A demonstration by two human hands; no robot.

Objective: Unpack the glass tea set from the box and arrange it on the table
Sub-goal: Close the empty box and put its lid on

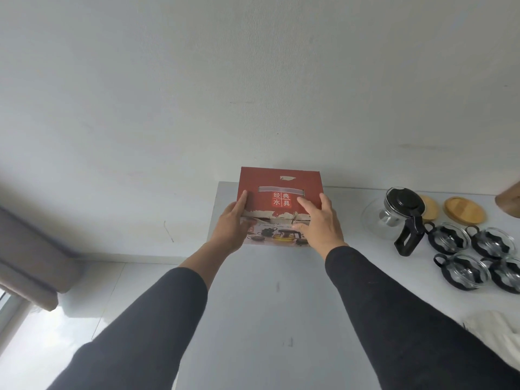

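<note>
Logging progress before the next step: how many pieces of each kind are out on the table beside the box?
Glass teapot: 1
Glass cups in black holders: 4
Round wooden lids: 2
Total: 7
Both hands hold the red box.

Plain white wall (253, 80) behind, glossy pale floor (56, 333) left.
</note>
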